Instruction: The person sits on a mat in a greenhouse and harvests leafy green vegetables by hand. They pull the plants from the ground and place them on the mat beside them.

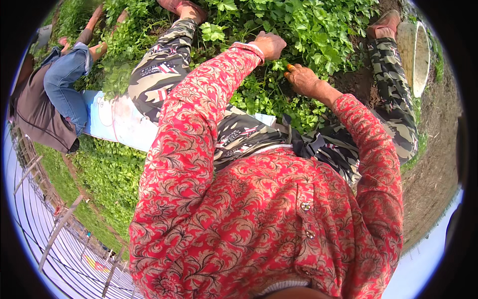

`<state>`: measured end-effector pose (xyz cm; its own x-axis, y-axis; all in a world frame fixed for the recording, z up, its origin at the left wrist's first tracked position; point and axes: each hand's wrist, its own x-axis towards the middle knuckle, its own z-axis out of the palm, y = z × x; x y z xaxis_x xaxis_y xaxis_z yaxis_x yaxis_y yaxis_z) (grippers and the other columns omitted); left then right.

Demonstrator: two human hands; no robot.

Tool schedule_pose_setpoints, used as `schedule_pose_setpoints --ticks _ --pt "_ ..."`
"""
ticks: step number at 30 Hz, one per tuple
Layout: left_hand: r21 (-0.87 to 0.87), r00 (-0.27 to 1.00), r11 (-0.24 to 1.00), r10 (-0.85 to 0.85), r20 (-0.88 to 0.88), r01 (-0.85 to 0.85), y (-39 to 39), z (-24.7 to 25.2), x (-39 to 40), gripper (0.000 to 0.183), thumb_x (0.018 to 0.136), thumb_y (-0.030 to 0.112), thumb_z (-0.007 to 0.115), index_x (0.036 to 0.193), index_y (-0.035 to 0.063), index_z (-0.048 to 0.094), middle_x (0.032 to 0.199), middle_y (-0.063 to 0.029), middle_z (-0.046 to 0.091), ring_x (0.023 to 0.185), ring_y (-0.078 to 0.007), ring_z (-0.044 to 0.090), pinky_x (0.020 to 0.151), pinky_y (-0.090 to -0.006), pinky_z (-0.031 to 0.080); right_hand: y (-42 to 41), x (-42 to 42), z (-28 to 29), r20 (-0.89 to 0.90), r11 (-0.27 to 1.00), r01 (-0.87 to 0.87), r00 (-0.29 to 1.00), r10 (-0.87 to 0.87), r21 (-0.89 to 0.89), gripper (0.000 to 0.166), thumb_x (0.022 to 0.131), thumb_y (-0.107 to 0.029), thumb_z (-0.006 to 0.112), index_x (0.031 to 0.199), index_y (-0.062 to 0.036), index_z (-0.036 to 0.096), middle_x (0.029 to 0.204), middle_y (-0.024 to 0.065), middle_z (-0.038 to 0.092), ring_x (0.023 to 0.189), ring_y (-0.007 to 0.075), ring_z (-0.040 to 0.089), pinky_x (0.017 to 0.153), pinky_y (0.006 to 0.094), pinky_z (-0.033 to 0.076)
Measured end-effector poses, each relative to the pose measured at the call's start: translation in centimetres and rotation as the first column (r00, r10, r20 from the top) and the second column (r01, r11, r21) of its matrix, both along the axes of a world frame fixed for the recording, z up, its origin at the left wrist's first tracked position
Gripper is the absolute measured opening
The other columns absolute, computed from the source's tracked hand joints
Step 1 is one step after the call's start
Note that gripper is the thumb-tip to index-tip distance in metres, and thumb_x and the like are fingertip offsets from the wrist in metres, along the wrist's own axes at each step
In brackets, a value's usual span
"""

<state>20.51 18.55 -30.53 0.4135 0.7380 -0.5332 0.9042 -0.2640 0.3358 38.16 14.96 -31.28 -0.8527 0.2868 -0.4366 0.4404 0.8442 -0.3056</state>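
Note:
Low leafy green plants, with lobed leaves like celery or parsley, grow thickly before me. My left hand reaches in among them, back of the hand up and fingers curled; its fingertips are hidden. Close to its right and nearer to me is my right hand, fingers bent toward the stems. Orange bands wrap fingers of this hand. A small leafy sprig shows beside those fingers, but whether they grip it is unclear. Bare dark soil lies right of my right hand.
A whitish plastic tub stands by my right foot. To the left, a co-worker in jeans sits near a pale printed board. Wooden poles and curved frame bars rise at lower left. Dry ground borders the right.

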Motion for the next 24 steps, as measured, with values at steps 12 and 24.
schedule_pose_setpoints --ticks 12,24 --pt "-0.141 0.885 0.980 -0.187 -0.425 0.139 -5.2 0.4 -2.8 0.034 0.082 0.026 0.044 0.113 0.0163 0.054 0.120 -0.0087 0.048 0.114 -0.0337 0.040 0.096 -0.0567 0.017 7.7 -9.7 -0.6 -0.330 0.823 0.354 0.789 -0.518 -0.445 0.025 0.071 0.002 0.044 0.089 0.0006 0.062 0.087 0.0146 0.062 0.082 0.0255 0.059 0.070 0.0324 0.046" --pt "0.376 0.990 0.917 -0.139 -0.020 0.136 -4.8 0.8 1.5 0.013 0.064 0.023 0.059 0.068 0.0105 0.062 0.091 -0.0056 0.056 0.090 -0.0212 0.048 0.080 -0.0336 0.037 11.8 -5.1 -7.7 0.006 0.236 0.596 0.375 -0.927 -0.767 0.026 0.076 -0.013 0.058 0.099 -0.0019 0.059 0.091 0.0052 0.061 0.080 0.0136 0.056 0.072 0.0256 0.046"
